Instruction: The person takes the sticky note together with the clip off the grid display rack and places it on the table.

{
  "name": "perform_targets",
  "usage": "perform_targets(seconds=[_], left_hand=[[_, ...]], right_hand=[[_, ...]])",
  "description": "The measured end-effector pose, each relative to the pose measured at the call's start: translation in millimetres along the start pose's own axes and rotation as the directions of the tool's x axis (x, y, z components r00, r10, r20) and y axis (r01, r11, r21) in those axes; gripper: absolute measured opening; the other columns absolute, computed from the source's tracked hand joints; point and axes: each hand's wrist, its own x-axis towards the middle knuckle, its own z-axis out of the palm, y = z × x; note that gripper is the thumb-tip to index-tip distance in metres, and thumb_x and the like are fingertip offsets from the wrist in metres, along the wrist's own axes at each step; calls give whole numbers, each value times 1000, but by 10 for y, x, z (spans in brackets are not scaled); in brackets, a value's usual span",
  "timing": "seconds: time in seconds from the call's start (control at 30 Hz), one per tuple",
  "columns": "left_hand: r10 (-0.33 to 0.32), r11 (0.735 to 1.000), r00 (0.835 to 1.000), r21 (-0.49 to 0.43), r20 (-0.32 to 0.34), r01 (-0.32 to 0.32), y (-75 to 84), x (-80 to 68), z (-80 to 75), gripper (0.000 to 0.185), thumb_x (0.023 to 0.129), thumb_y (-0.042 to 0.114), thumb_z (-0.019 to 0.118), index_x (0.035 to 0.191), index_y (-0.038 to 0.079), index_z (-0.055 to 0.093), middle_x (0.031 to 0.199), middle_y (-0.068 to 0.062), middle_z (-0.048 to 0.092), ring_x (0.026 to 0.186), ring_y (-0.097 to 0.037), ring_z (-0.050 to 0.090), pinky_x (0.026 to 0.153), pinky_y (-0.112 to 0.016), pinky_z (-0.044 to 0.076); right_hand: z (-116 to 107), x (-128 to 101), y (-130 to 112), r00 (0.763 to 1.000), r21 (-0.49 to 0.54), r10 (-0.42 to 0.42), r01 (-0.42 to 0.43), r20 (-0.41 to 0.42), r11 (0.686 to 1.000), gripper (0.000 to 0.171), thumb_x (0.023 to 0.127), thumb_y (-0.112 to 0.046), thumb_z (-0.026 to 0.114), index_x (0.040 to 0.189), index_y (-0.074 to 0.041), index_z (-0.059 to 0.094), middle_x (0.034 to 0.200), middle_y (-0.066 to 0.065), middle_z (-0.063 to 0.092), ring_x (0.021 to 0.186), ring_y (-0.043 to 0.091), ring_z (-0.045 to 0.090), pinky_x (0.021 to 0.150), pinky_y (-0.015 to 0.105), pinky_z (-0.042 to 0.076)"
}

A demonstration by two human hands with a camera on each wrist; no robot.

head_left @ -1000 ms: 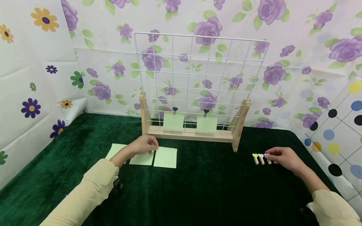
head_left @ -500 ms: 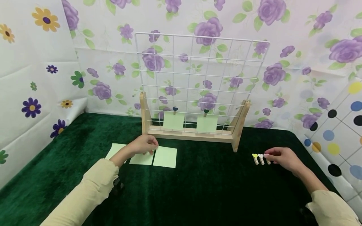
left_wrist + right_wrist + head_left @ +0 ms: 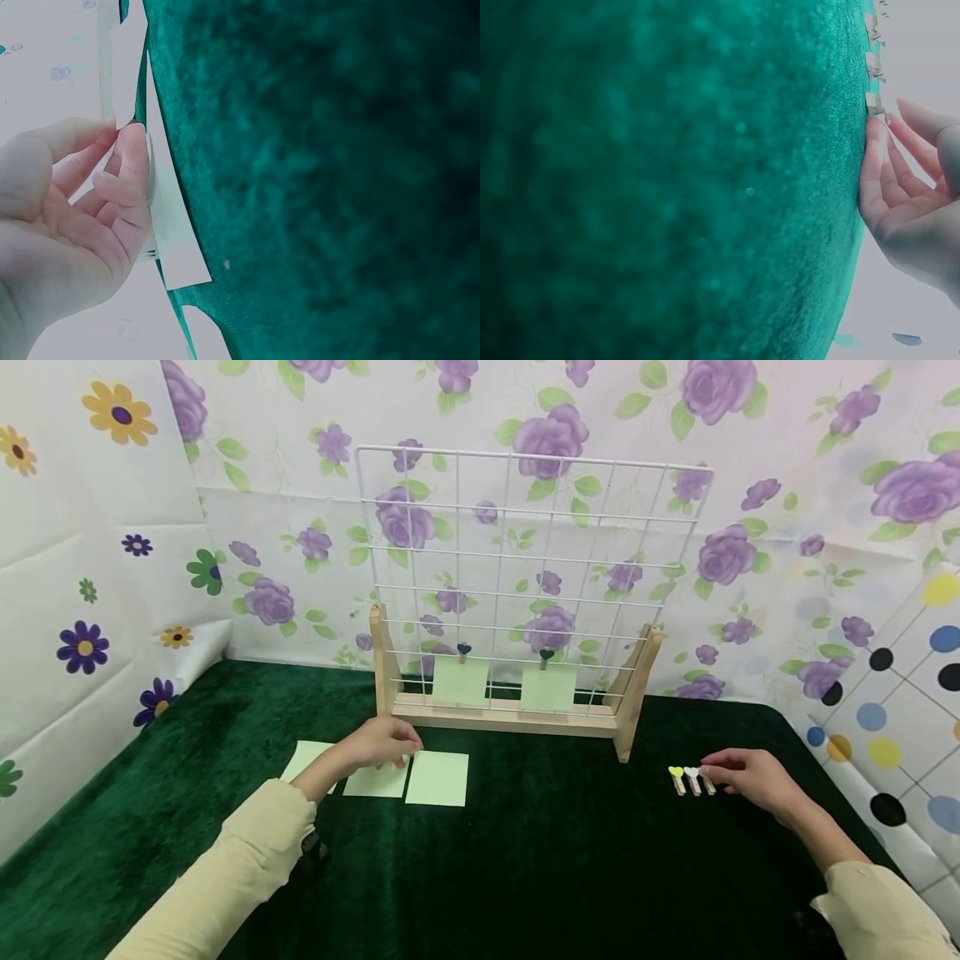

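Note:
My left hand [image 3: 381, 742] pinches the corner of a pale green paper note [image 3: 437, 781], the rightmost of three in a row on the dark green cloth. In the left wrist view its thumb and index finger meet at that note's corner [image 3: 133, 82]. The middle note [image 3: 375, 782] lies partly under this hand. Over at the right, my right hand [image 3: 752, 777] holds the rightmost of three small wooden clothespins [image 3: 710, 788] between thumb and fingers, covering its heart top. Beside it lie a white-heart clothespin [image 3: 693, 783] and a yellow-heart one [image 3: 678, 782].
A white wire grid [image 3: 510, 560] stands on a wooden base [image 3: 510, 721] at the back. Two notes [image 3: 460, 683] hang on its lower part from dark-heart clothespins [image 3: 546, 657]. A third loose note [image 3: 306, 760] lies behind the left forearm. Flower-patterned sheets [image 3: 300, 460] surround the table.
The rightmost note has turned slightly under my left hand. My right hand has shifted very slightly up and left at the clothespin, whose pink heart top is now covered.

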Motion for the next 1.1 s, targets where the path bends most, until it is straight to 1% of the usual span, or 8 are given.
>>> perform_targets(seconds=[0.17,0.37,0.47,0.53,0.67,0.77,0.93,1.1], left_hand=[[13,1000,1000,5,-4,-13,5,-16,-20,23,99,15,54,107,-1,68,85,-7,64,68,-17,59,49,-28,39],[31,1000,999,7,-29,-31,27,-32,-45,23,99,15,54,108,-2,68,90,-10,64,69,-19,60,50,-28,40],[35,999,998,3,-49,-35,42,-30,-53,23,99,15,55,108,-2,68,93,-11,64,71,-20,60,53,-29,41],[37,999,998,4,-59,-37,54,-30,-55,23,99,15,55,110,-2,67,96,-12,64,74,-19,61,57,-30,43],[41,999,996,6,-74,-41,74,-29,-45,24,99,16,55,113,-1,66,101,-12,65,80,-19,63,64,-32,49],[52,999,996,-4,-71,-52,86,-32,-34,26,99,15,55,116,-1,65,103,-13,65,84,-20,63,65,-34,52],[69,997,995,-22,-70,-71,100,-47,-23,32,100,16,54,125,-2,61,110,-14,65,93,-24,63,70,-36,53],[78,996,990,-30,-114,-82,138,-67,-11,33,100,16,53,127,-2,59,119,-16,61,107,-30,58,82,-41,52]], right_hand=[[-9,13,-5,1000,28,-5,5,-1,1000,44,101,-27,53,122,11,57,107,16,65,90,18,62,69,28,54],[-19,35,-21,1000,16,1,-1,-9,1000,42,101,-24,53,123,12,56,104,14,66,89,17,62,67,28,54],[-38,42,-42,1000,1,0,0,-21,1000,43,102,-24,52,123,12,56,103,14,66,88,18,62,67,28,54],[-54,42,-59,1000,-11,0,-1,-31,1000,45,102,-27,52,124,12,55,105,17,66,89,20,62,67,29,54],[-71,35,-100,998,-33,-11,9,-64,999,49,103,-30,49,127,12,52,113,27,62,94,28,64,70,30,55],[-76,28,-131,995,-47,-29,24,-95,999,49,103,-30,47,128,12,52,119,30,58,98,33,63,71,32,55],[-64,16,-230,989,-63,-53,45,-137,997,46,104,-29,45,129,10,52,118,30,59,102,37,62,73,34,56],[-29,3,-391,980,-69,-97,86,-172,994,47,103,-31,47,126,9,54,111,25,64,99,37,62,72,35,55]])
